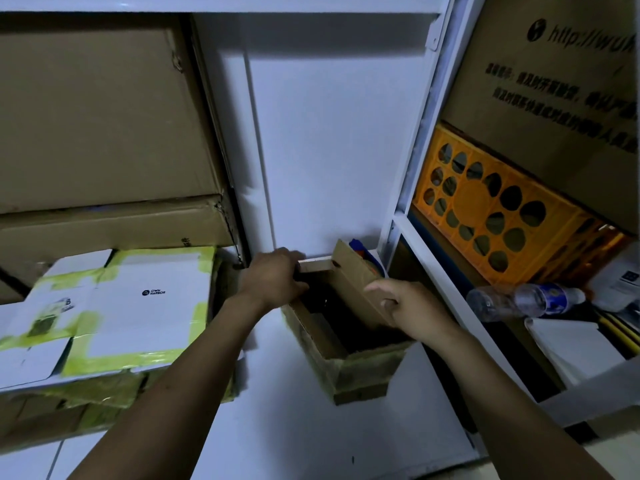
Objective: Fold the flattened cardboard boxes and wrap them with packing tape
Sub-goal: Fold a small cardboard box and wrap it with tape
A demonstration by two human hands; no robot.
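Observation:
A small brown cardboard box (360, 375) stands open on the white surface in the middle, with greenish tape on its outer walls. My left hand (273, 278) grips the white edge of its far-left flap. My right hand (412, 306) pinches the raised brown flap (353, 278) on the right side. The box's inside is dark and I cannot tell what it holds. A stack of flattened white boxes (145, 306) edged with yellow-green tape lies to the left.
Large brown cartons (104, 133) fill the left shelf. Right of a white shelf post (415, 168) sit an orange crate (502, 209), a printed carton (554, 81), a clear plastic bottle (519, 301) and a white tray (571, 351). Something blue (358, 245) shows behind the flap.

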